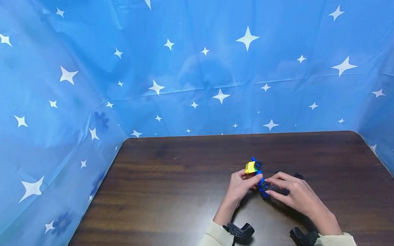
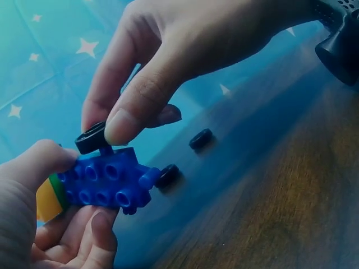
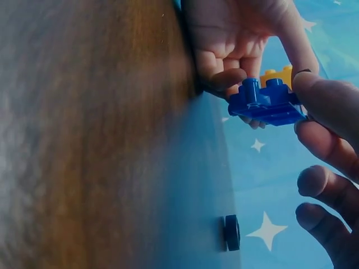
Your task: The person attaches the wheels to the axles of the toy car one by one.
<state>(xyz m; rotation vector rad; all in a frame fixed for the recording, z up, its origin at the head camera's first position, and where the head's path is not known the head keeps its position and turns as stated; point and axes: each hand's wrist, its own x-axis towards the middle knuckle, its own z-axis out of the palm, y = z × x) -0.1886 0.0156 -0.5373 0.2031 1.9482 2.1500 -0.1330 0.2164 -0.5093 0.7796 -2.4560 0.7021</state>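
Observation:
My left hand (image 1: 239,186) grips a toy car's blue building-block base (image 2: 101,178), thumb on one side and fingers on the other. A yellow block (image 1: 250,168) and a thin green piece (image 2: 58,188) sit at one end of the base. One black wheel (image 1: 258,165) is on the car near the yellow block. With thumb and fingertips, my right hand (image 1: 298,192) pinches another black wheel (image 2: 91,138) right at an axle on the base's side. In the right wrist view the blue base (image 3: 268,106) shows round studs, and my fingers partly hide the held wheel.
Two loose black wheels, a nearer wheel (image 2: 168,176) and a farther wheel (image 2: 201,139), rest on the dark wooden table (image 1: 154,197) beyond the car. A blue star-patterned cloth (image 1: 195,65) hangs around the table's back and sides. Black wrist devices (image 1: 241,231) are on both wrists.

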